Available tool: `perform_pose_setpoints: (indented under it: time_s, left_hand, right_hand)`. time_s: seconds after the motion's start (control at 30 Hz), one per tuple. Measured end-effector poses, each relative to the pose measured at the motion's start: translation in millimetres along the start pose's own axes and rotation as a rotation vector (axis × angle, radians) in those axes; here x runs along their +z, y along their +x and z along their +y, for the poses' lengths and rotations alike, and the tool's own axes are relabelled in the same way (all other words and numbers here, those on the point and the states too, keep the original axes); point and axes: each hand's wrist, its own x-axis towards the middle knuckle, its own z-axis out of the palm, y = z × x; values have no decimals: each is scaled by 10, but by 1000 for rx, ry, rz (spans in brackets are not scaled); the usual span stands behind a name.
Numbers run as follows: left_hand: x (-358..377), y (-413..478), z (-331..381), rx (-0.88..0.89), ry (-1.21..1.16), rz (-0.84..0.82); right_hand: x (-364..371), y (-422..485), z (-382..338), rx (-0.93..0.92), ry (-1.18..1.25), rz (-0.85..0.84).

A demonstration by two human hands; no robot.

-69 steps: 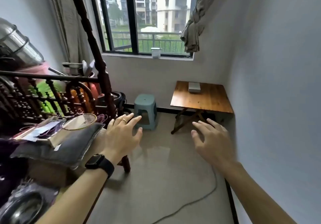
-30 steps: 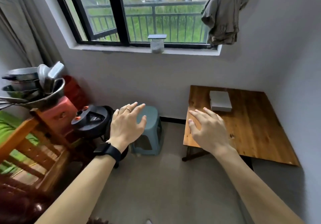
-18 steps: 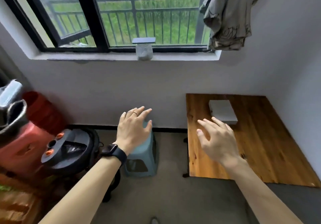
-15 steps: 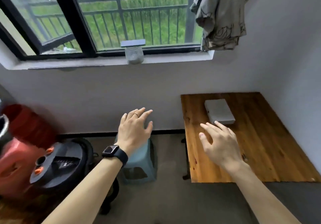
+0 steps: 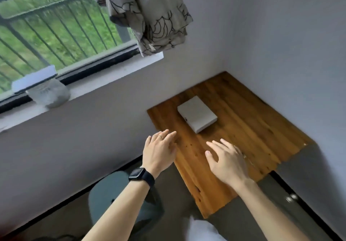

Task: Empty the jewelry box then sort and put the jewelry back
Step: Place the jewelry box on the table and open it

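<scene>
A flat white jewelry box (image 5: 197,116) lies shut on the far part of a small wooden table (image 5: 249,138) in the room's corner. My left hand (image 5: 159,151), with a ring and a black watch on the wrist, hovers over the table's left edge, fingers straight and holding nothing. My right hand (image 5: 227,161) hangs above the table's middle, fingers spread and holding nothing. Both hands are short of the box and do not touch it. No jewelry is visible.
A blue-grey plastic stool (image 5: 119,199) stands under my left forearm, left of the table. White walls close in behind and right of the table. A jar (image 5: 49,93) sits on the windowsill (image 5: 104,76), and a knotted curtain (image 5: 148,16) hangs above.
The view has swung right and closer to the table. Both hands, still holding nothing, now hover over the tabletop near the white box; the left hand left the stool area.
</scene>
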Motion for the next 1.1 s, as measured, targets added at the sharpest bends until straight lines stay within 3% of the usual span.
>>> perform_pose_setpoints:
  time_s: [0.27, 0.5, 1.1]
  left_hand:
    - [532, 821, 171, 80, 24, -233]
    - [875, 1349, 194, 134, 54, -434]
    - [1655, 3249, -649, 304, -4, -510]
  right_hand:
    - [249, 504, 183, 173, 77, -139]
    - [564, 808, 338, 336, 128, -153]
    - [1550, 2120, 38, 728, 313, 13]
